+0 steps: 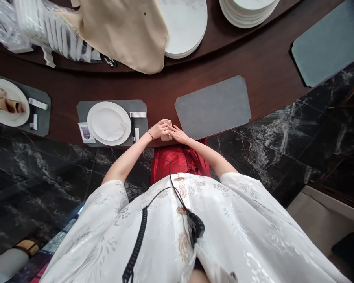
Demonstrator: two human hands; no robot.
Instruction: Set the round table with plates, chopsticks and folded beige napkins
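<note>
A small folded beige cloth napkin (166,137) lies at the table's front edge, between two place settings. My left hand (159,129) grips it from the left, fingers bent over its top. From the right, my right hand (178,135) presses its fingers onto the same cloth, and the fingertips of both hands nearly meet. Left of my hands, a grey placemat (141,106) bears stacked white plates (108,122), chopsticks (133,131) and white rests. On my right is a bare grey placemat (214,106).
On the raised inner tabletop are a large beige cloth (124,31), stacked plates (184,25), another plate stack (247,11) and plastic-wrapped white items (53,29). A set placemat (44,125) is far left, another placemat (327,47) far right. A black cable (138,239) hangs before me.
</note>
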